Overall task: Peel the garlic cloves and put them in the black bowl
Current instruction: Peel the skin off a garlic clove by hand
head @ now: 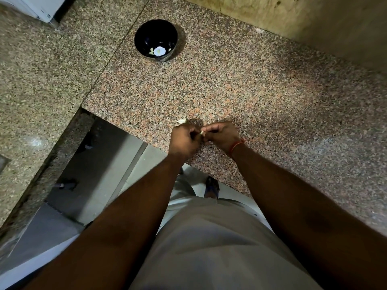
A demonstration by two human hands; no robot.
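A garlic clove (201, 132) shows as a small pale tip between my two hands, just above the near edge of the granite counter (240, 84). My left hand (183, 141) grips it with curled fingers, and my right hand (223, 136) pinches it from the other side. More pale garlic (181, 120) lies on the counter just beyond my left hand. The black bowl (156, 39), with a white flower print on its inside, stands far back on the counter; I see no cloves in it.
The counter makes an L, with a second slab (37, 65) to the left. A wall (314, 21) closes the back right. A white appliance corner (37, 7) sits at the top left. Below the counter edge lies grey floor (100, 174).
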